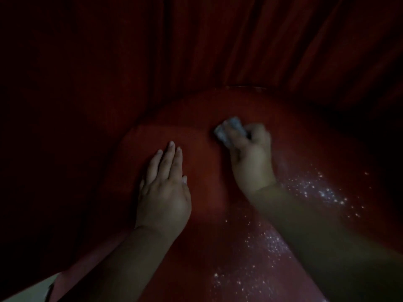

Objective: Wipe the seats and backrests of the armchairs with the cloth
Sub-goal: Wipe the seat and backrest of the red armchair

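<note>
The scene is dim. A red armchair seat [202,136] fills the middle of the view, and its ribbed red backrest [196,51] rises behind it. My right hand [250,158] grips a small grey-blue cloth [229,131] bunched under its fingers and presses it on the seat near the back. My left hand [165,188] lies flat on the seat to the left, fingers straight and together, holding nothing.
Sparkling white specks [316,190] are scattered over the right and near part of the seat. A pale surface [24,288] shows at the bottom left corner. The armchair's sides curve up into darkness at left and right.
</note>
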Demonstrator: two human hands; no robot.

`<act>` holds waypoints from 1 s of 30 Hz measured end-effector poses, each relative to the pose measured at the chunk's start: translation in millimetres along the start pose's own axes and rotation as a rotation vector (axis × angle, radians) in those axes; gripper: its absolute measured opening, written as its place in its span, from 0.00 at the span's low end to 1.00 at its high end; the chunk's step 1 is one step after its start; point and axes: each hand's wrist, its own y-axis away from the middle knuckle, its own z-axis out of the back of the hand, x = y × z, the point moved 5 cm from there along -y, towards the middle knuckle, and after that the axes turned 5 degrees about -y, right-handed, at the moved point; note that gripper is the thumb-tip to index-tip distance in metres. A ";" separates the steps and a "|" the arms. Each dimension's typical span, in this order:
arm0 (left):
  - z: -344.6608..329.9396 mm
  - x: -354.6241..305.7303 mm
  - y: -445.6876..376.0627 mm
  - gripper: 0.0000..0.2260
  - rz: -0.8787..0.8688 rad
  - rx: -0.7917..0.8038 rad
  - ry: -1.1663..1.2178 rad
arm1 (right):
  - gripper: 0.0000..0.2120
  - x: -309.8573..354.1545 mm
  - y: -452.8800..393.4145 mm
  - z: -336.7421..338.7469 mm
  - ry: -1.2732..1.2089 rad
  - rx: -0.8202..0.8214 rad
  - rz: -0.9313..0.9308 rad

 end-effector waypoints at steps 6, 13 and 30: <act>1.8 -0.4 1.4 0.26 0.002 0.028 -0.008 | 0.21 -13.7 64.7 28.4 0.004 0.142 0.254; -0.4 -12.5 4.8 0.26 0.050 0.002 0.015 | 0.16 -7.1 0.5 6.6 0.059 -0.131 0.050; -6.7 -52.3 16.8 0.25 -0.059 0.030 -0.019 | 0.30 -42.6 110.3 44.9 0.120 0.174 0.249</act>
